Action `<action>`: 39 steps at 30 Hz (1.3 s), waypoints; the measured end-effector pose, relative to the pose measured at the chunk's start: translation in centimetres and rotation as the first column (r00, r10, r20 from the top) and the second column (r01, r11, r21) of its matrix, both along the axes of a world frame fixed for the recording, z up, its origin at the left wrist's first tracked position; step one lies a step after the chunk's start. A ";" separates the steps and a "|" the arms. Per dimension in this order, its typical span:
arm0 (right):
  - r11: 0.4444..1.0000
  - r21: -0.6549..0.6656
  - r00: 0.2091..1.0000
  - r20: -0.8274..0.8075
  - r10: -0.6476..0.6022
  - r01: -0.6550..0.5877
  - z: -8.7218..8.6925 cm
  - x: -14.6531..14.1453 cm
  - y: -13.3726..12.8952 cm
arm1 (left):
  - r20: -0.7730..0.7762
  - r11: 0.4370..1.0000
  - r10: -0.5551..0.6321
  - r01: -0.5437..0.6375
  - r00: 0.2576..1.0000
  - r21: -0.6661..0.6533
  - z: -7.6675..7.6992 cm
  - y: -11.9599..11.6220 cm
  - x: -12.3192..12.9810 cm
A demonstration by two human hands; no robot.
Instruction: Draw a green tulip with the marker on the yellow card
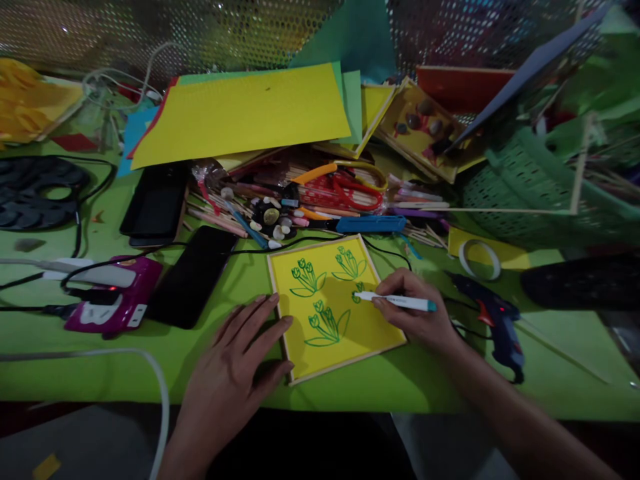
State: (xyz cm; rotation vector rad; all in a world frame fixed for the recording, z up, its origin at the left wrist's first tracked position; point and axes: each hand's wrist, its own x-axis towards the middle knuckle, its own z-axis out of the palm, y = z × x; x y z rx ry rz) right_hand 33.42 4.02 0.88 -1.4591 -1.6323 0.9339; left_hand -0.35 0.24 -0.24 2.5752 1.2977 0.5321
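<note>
A square yellow panel (333, 360) with thin wooden edging lies on the green tabletop, tilted a little. Green outlined tulips are drawn on it in three clusters, with a smaller partial drawing at the right. My right hand (417, 310) pinches a white marker (400, 301) with a teal end, its tip on or just over that partial drawing. Spread fingers of my left hand (243, 357) rest at the panel's left edge, holding nothing.
Phones (195, 277) and a magenta power adapter (117, 297) lie left. Yellow sheets (245, 113), scissors (357, 190) and a blue cutter (370, 224) sit behind. Right are a tape roll (463, 257), glue gun (500, 323) and green basket (525, 180).
</note>
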 end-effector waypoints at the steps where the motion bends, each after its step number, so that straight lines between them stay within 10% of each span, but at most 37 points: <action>1: 1.000 0.003 1.000 0.006 0.004 -0.004 0.0 0.0 0.0 | 0.000 1.000 0.002 -0.002 1.000 0.002 0.0 0.0 0.0; 28: 0.999 -0.026 0.999 0.034 0.030 -0.029 0.7 -0.3 0.3 | 0.030 1.000 0.003 -0.003 1.000 -0.001 0.2 0.1 0.1; 39: 0.976 -0.080 0.943 -0.252 -0.216 0.202 0.7 0.9 0.3 | 0.035 1.000 0.007 -0.007 0.999 0.003 0.1 0.1 0.0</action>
